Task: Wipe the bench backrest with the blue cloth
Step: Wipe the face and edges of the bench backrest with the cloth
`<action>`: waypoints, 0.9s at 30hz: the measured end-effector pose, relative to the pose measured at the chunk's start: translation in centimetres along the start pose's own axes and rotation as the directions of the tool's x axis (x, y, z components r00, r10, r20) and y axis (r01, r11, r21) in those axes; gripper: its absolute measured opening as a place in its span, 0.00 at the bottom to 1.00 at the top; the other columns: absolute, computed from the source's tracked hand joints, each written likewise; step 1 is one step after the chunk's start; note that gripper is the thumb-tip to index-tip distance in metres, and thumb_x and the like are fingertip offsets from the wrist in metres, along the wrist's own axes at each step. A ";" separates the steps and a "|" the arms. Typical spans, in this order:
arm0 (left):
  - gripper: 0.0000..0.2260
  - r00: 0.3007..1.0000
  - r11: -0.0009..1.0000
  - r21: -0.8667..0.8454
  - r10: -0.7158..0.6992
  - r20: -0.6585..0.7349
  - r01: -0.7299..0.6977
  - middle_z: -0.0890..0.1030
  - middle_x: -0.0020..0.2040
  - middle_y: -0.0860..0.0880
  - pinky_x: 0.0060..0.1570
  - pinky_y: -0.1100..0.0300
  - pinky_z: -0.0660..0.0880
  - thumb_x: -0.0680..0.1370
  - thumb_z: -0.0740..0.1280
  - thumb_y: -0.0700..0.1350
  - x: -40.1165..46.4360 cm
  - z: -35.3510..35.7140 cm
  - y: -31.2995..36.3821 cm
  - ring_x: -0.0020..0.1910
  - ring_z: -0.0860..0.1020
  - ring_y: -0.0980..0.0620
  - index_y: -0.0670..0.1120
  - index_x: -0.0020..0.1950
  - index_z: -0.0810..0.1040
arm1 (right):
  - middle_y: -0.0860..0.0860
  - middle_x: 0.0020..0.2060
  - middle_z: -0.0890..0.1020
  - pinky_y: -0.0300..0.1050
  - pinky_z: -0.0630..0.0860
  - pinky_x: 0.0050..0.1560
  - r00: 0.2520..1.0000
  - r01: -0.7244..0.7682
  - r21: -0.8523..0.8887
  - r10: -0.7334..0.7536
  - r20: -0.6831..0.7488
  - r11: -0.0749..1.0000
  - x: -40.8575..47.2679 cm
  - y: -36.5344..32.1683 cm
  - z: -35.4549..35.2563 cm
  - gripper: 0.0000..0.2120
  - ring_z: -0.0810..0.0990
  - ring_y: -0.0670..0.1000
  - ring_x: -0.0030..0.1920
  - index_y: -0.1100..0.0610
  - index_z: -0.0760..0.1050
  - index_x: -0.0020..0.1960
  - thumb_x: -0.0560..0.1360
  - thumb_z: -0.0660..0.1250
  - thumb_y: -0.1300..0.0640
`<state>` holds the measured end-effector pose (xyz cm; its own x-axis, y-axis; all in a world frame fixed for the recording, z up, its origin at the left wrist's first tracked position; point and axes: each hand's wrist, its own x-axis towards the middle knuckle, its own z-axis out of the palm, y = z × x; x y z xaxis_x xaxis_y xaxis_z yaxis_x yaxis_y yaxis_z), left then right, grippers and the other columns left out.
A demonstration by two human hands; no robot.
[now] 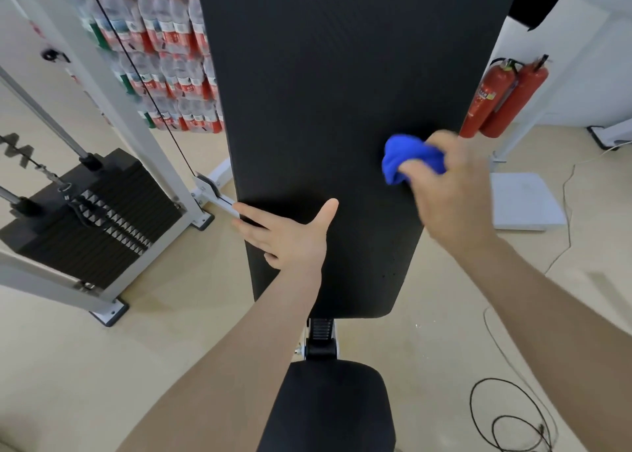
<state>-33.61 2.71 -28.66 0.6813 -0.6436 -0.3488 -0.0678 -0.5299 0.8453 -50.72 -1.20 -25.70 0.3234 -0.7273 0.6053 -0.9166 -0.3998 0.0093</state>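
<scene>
The bench backrest (pixel 328 116), a long black textured pad, fills the middle of the view and runs up toward 12 o'clock, narrowing down to a hinge bracket and the black seat pad (pixel 330 407) at 6 o'clock. At 9 o'clock stands a white cable machine with its weight stack (pixel 92 212); behind it, at 11 o'clock, are stacked packs of bottled water (pixel 164 51). Two red fire extinguishers (pixel 506 96) lean at 2 o'clock, a white flat platform (pixel 523 202) lies on the floor at 3 o'clock, and loose black cable (pixel 513 417) coils at 5 o'clock.

The right hand (pixel 455 191) is blurred with motion at the backrest's right edge, its fingers bunched around the blue cloth (pixel 407 159), which is wadded into a ball and pressed on the pad's right side, about 3 o'clock from the pad's centre. The left hand (pixel 290 236) lies flat, fingers straight and spread, thumb up on the pad, braced on the lower left edge and holding nothing.

Judging by this, wiping is under way on the right-hand strip. The likely faults: the balled cloth gives a small contact patch, so streaks may be missed; a stroke this near the edge could slip off the pad; and the braced left hand covers a corner that could go unwiped.
</scene>
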 end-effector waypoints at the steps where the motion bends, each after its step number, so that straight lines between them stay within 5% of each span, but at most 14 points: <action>1: 0.59 1.000 1.000 0.001 0.001 -0.006 -0.001 0.39 0.77 0.46 0.72 0.44 0.52 0.62 0.76 0.58 -0.1 0.1 -0.1 0.76 0.42 0.47 0.49 0.74 0.33 | 0.54 0.50 0.75 0.50 0.71 0.46 0.997 -0.051 0.025 0.053 -0.058 0.998 1.1 0.6 -0.3 0.09 0.73 0.56 0.47 0.53 0.73 0.50 0.73 0.62 0.50; 3: 0.59 1.000 1.000 0.008 0.003 -0.027 -0.003 0.40 0.77 0.46 0.72 0.43 0.51 0.62 0.76 0.58 0.0 0.3 -0.1 0.76 0.43 0.46 0.49 0.74 0.34 | 0.51 0.53 0.69 0.49 0.68 0.48 0.981 -0.085 0.041 0.091 -0.170 0.996 1.7 0.9 -0.3 0.10 0.68 0.54 0.49 0.56 0.73 0.53 0.73 0.63 0.56; 7: 0.59 0.999 0.999 0.036 -0.001 -0.049 0.002 0.40 0.77 0.45 0.71 0.43 0.48 0.62 0.76 0.59 0.2 0.4 0.0 0.76 0.43 0.45 0.48 0.75 0.34 | 0.47 0.47 0.69 0.29 0.63 0.45 0.963 -0.268 0.053 0.268 0.001 0.962 -2.7 -0.5 2.8 0.11 0.68 0.42 0.44 0.54 0.70 0.54 0.73 0.66 0.53; 9: 0.58 0.999 0.998 0.056 -0.016 -0.039 0.018 0.39 0.77 0.45 0.71 0.42 0.47 0.63 0.75 0.59 0.1 0.3 0.1 0.76 0.43 0.45 0.48 0.74 0.34 | 0.51 0.52 0.71 0.35 0.65 0.49 0.961 -0.258 0.095 0.245 0.130 0.962 -5.6 -1.0 3.7 0.15 0.70 0.50 0.50 0.54 0.73 0.55 0.73 0.64 0.47; 13: 0.58 0.999 0.994 0.099 -0.037 -0.014 0.038 0.39 0.77 0.45 0.72 0.42 0.47 0.64 0.74 0.61 -0.5 -0.2 0.6 0.76 0.43 0.45 0.48 0.74 0.33 | 0.60 0.52 0.74 0.50 0.74 0.39 0.988 -0.021 0.066 0.011 0.152 0.998 -5.7 -0.1 2.3 0.18 0.75 0.63 0.41 0.56 0.77 0.48 0.61 0.76 0.67; 20: 0.59 1.000 0.994 0.104 0.024 -0.016 -0.022 0.39 0.77 0.45 0.72 0.41 0.48 0.63 0.73 0.63 -0.3 0.1 0.1 0.76 0.43 0.45 0.47 0.74 0.32 | 0.62 0.54 0.71 0.52 0.73 0.47 0.994 -0.011 0.164 0.028 -0.104 0.986 -0.9 0.7 0.8 0.09 0.74 0.63 0.47 0.56 0.72 0.52 0.72 0.65 0.58; 24: 0.60 0.998 0.995 0.076 0.070 0.008 -0.070 0.40 0.77 0.48 0.72 0.41 0.49 0.61 0.76 0.60 -0.2 -0.2 -0.8 0.76 0.43 0.46 0.49 0.74 0.32 | 0.56 0.52 0.66 0.52 0.76 0.42 1.000 0.014 0.126 -0.016 0.013 0.992 -8.1 -0.5 4.4 0.14 0.73 0.62 0.39 0.54 0.73 0.48 0.65 0.68 0.66; 27: 0.59 0.991 0.983 0.122 0.135 0.003 -0.134 0.41 0.77 0.49 0.72 0.41 0.51 0.62 0.77 0.58 -0.1 -0.4 -1.9 0.76 0.45 0.46 0.50 0.74 0.33 | 0.58 0.52 0.72 0.50 0.75 0.39 0.996 -0.038 0.074 0.032 0.087 0.997 -9.4 -1.4 4.8 0.19 0.74 0.62 0.41 0.57 0.79 0.43 0.56 0.73 0.73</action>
<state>-33.22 4.03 -30.07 0.6636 -0.7108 -0.2332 -0.2471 -0.5026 0.8285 -51.37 3.50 -35.23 0.3133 -0.7856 0.5335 -0.9085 -0.4116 -0.0725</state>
